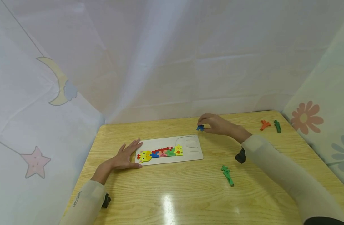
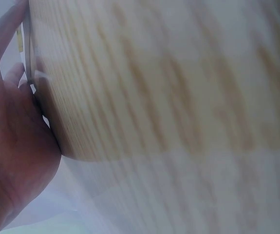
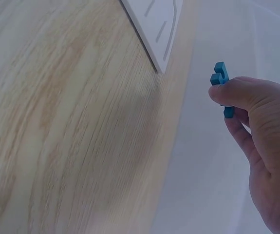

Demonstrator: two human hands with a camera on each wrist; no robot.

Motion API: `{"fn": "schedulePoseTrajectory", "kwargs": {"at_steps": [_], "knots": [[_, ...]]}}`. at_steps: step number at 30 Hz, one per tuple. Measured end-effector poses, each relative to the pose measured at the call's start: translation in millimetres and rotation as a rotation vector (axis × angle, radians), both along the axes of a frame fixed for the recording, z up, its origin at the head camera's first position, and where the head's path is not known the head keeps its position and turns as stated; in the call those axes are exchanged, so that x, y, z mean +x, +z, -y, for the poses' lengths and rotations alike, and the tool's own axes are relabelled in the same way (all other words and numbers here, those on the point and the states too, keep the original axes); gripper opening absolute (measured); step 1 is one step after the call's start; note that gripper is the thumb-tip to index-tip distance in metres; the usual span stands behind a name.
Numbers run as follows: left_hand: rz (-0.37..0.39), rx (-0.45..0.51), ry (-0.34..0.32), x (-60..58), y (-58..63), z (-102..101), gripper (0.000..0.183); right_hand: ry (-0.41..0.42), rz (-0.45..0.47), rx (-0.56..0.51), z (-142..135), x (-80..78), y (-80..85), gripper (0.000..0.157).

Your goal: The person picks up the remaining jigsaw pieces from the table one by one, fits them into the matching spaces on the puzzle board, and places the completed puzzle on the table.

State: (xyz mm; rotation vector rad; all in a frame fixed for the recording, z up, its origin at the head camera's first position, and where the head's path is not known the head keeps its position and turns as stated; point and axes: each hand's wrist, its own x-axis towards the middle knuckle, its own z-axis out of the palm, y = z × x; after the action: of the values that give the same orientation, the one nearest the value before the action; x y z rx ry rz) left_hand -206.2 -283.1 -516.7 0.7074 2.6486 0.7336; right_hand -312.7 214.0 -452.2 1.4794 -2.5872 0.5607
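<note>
My right hand (image 1: 214, 124) pinches a small blue puzzle piece (image 1: 200, 127) between thumb and fingers, just beyond the upper right corner of the puzzle board (image 1: 193, 157). In the right wrist view the blue piece shows its notched edge past the thumb. Spread around the board's left end, my left hand (image 1: 126, 157) has its thumb at the near corner and its fingers at the far one. On the pale board lie a yellow giraffe head (image 1: 145, 156) and a row of blue, pink, green and yellow pieces under a red strip (image 1: 162, 149). Bare outlines mark its right part.
A green puzzle piece (image 1: 227, 176) lies on the wooden table (image 1: 138, 193), near and right of the board. Toward the far right corner are an orange piece (image 1: 265, 125) and a dark green piece (image 1: 277, 126). Pale printed curtains stand behind the table and at its sides.
</note>
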Motion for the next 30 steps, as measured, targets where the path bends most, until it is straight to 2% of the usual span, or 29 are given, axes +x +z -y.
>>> {"fn": "schedulePoseTrajectory", "kwargs": {"at_steps": [10, 19, 30], "knots": [[0.002, -0.003, 0.001, 1.1, 0.2, 0.1, 0.11, 0.028, -0.005, 0.012, 13.2, 4.8, 7.3, 0.034], [-0.031, 0.044, -0.02, 3.0, 1.5, 0.5, 0.111, 0.05, -0.003, 0.023, 25.3, 7.6, 9.1, 0.032], [-0.005, -0.008, -0.003, 2.9, 2.2, -1.6, 0.109, 0.067, 0.014, 0.045, 39.5, 10.8, 11.1, 0.033]]}}
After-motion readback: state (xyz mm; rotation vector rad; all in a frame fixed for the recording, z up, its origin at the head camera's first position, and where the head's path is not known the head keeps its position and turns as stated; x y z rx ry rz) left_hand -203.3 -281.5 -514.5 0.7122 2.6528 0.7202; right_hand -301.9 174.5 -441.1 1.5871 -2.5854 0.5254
